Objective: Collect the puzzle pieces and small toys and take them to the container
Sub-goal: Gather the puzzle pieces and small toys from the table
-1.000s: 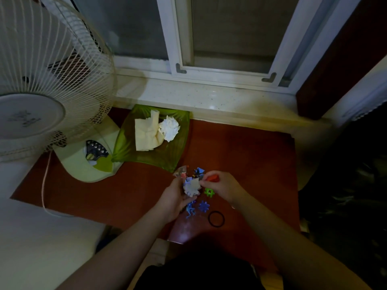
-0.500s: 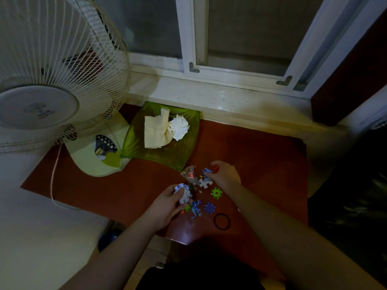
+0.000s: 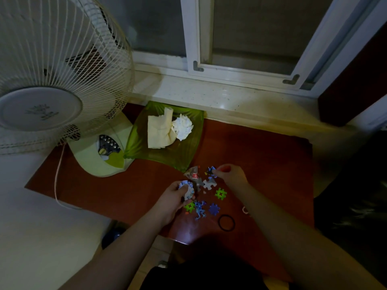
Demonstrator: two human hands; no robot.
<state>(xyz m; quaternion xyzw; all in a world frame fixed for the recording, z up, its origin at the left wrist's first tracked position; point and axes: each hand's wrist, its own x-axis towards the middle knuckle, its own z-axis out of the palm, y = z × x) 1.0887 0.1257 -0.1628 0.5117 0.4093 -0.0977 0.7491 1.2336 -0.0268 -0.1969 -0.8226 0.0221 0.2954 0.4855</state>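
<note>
My left hand (image 3: pixel 170 203) grips a small stack of pale puzzle pieces (image 3: pixel 187 189) above the red table. My right hand (image 3: pixel 231 176) pinches a dark blue puzzle piece (image 3: pixel 210 171) just off the table, with something red showing between its fingers. Loose on the table between the hands lie a white puzzle piece (image 3: pixel 209 183), a grey piece (image 3: pixel 199 182) and a small clear wrapper (image 3: pixel 192 172). Nearer to me are a green hash-shaped toy (image 3: pixel 221 193), a second green toy (image 3: pixel 190 206), a blue lizard toy (image 3: pixel 200 210) and a purple gear toy (image 3: pixel 214 209).
A green glass dish (image 3: pixel 184 155) with folded paper and a crumpled tissue sits behind the pieces. A white fan (image 3: pixel 52 80) and its base (image 3: pixel 92 158) fill the left side, its cord trailing off the table. A black hair band (image 3: pixel 226 222) lies near the front edge. A window sill runs behind.
My left hand has drawn back toward me with the stack of pieces. My right hand reached forward and took hold of the dark blue piece. The camera tilted slightly.
</note>
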